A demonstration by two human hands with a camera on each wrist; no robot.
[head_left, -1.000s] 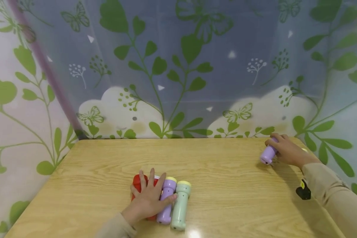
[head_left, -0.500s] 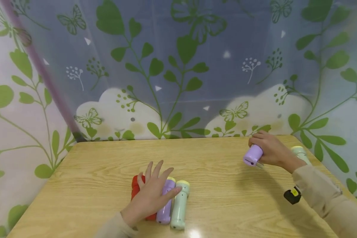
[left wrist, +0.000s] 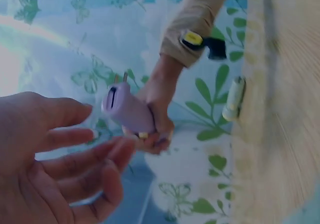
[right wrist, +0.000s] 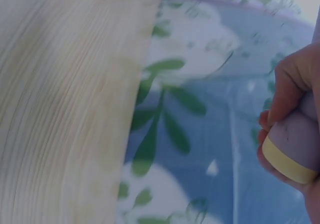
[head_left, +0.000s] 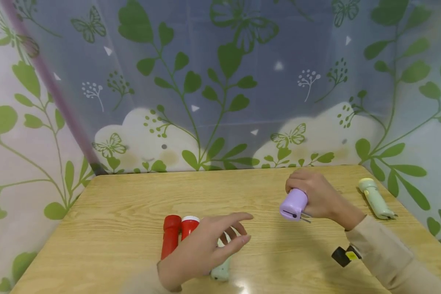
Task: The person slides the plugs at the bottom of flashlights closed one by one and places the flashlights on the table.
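Note:
My right hand [head_left: 316, 192] grips a purple flashlight [head_left: 294, 204] above the table. Its tail end, with two metal plug prongs sticking out, faces toward me. In the right wrist view, the yellow-rimmed head of the flashlight [right wrist: 292, 141] pokes out of the fist. My left hand [head_left: 207, 245] hovers over a row of flashlights, fingers spread and loosely bent, holding nothing. From that row show a red flashlight [head_left: 170, 234], a red one with a white rim [head_left: 189, 225] and the tail of a pale green one [head_left: 221, 271]. The left hand hides the row's purple flashlight.
Another pale green flashlight [head_left: 376, 199] with prongs out lies near the right edge of the wooden table [head_left: 132, 200]. A black device with a yellow mark [head_left: 347, 255] sits at the right wrist. A leaf-patterned curtain [head_left: 220, 102] stands behind the table.
My right hand has lifted the purple flashlight and brought it leftward, toward the middle. My left hand has risen off the row and turned to the right. The far-right green flashlight has come into full view.

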